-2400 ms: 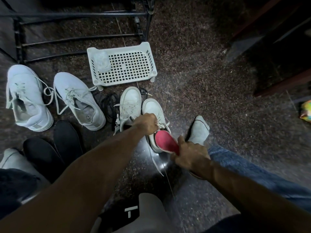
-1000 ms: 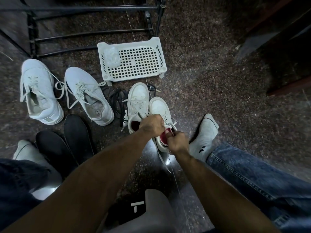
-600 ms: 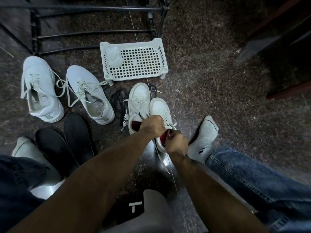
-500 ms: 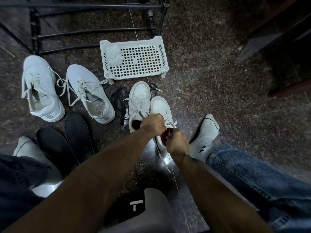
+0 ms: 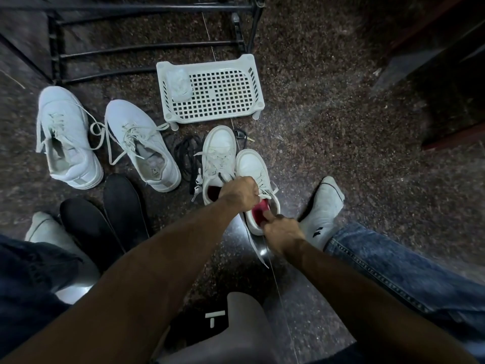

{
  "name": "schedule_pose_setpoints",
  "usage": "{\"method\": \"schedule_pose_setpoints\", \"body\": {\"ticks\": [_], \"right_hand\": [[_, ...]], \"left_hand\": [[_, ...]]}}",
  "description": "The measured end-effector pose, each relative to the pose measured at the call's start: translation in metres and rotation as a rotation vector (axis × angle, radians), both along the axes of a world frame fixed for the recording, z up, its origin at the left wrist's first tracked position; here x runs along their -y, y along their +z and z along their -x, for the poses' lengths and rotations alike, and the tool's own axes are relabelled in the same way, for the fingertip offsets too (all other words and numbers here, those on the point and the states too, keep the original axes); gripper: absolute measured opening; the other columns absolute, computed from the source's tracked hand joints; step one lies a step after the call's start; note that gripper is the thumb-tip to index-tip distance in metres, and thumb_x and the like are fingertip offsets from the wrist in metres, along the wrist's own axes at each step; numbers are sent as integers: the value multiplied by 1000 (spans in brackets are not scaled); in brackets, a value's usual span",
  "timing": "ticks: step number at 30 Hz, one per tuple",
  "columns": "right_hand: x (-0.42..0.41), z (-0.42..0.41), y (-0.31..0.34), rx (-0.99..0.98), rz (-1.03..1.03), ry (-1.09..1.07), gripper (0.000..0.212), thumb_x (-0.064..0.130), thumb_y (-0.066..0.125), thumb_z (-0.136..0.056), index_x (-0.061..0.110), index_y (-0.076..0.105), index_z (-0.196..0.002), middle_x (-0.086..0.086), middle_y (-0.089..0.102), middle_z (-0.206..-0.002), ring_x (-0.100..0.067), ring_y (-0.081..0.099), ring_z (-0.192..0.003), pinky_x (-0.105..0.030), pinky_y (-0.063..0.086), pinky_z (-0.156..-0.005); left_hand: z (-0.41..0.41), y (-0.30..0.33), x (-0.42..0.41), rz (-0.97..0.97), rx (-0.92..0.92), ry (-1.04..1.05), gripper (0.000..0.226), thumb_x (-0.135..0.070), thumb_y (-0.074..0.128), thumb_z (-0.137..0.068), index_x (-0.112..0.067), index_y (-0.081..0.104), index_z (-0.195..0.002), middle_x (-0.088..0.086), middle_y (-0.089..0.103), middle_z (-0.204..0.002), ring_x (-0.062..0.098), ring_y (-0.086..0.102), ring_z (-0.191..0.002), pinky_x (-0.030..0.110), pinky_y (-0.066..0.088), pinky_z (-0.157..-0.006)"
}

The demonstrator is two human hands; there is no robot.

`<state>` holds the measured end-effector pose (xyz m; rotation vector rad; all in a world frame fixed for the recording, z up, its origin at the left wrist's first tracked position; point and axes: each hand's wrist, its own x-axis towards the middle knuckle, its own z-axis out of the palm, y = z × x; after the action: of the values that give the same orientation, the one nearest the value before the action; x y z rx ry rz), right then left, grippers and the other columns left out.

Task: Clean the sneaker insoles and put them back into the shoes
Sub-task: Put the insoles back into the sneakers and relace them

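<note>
Left hand [image 5: 240, 191] has its grip clamped on the tongue and laces of the right-side white sneaker [image 5: 256, 179], pulling it open. Right hand [image 5: 282, 231] is closed at the heel, fingers pressing the red insole [image 5: 259, 212] down inside that shoe. Two black insoles [image 5: 105, 219] lie on the floor [image 5: 341, 127], beside another white pair [image 5: 105, 137].

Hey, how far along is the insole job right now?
Done: the left small sneaker shows red inside its opening. In hand: the left hand pulls open the right small sneaker while the right hand presses the red insole in. Left: two black insoles lie on the floor beside the larger sneakers.
</note>
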<state>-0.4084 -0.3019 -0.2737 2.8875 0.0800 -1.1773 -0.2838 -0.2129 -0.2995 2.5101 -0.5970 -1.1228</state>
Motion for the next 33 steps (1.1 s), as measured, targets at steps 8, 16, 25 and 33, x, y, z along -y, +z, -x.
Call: {"method": "schedule_pose_setpoints", "body": {"ticks": [8,16,25,33], "right_hand": [[-13,-19,-12,-134,-13,-143,29,18,47,-95,12,60,-120,-7,64,-123,-31,61,-113,-40,46,-91],[18,-14,-7,-189,-414,-509,18,19,58,-79,35,66,-83,8,69,-87,-21,67,-87,-28,53,-77],[43,-31,0,82,-370,-515,54,20,55,-88,31,43,-140,-1,48,-141,-26,52,-122,-37,43,-100],[66,-26,5,120,-244,-457,15,33,64,-88,31,71,-101,-1,72,-108,-26,64,-105,-26,41,-75]], "left_hand": [[7,-2,-2,-11,15,29,6,-31,63,-85,-26,64,-85,-2,69,-103,23,65,-98,32,52,-80],[34,1,-17,109,41,135,37,-23,67,-87,-21,56,-122,-1,46,-135,28,60,-109,39,48,-92],[48,4,-42,77,-13,201,34,-40,57,-93,-18,66,-118,8,70,-113,30,65,-104,38,52,-86],[15,10,-83,34,-166,-73,31,-29,54,-96,-25,64,-68,-6,70,-64,8,66,-61,30,56,-72]]}}
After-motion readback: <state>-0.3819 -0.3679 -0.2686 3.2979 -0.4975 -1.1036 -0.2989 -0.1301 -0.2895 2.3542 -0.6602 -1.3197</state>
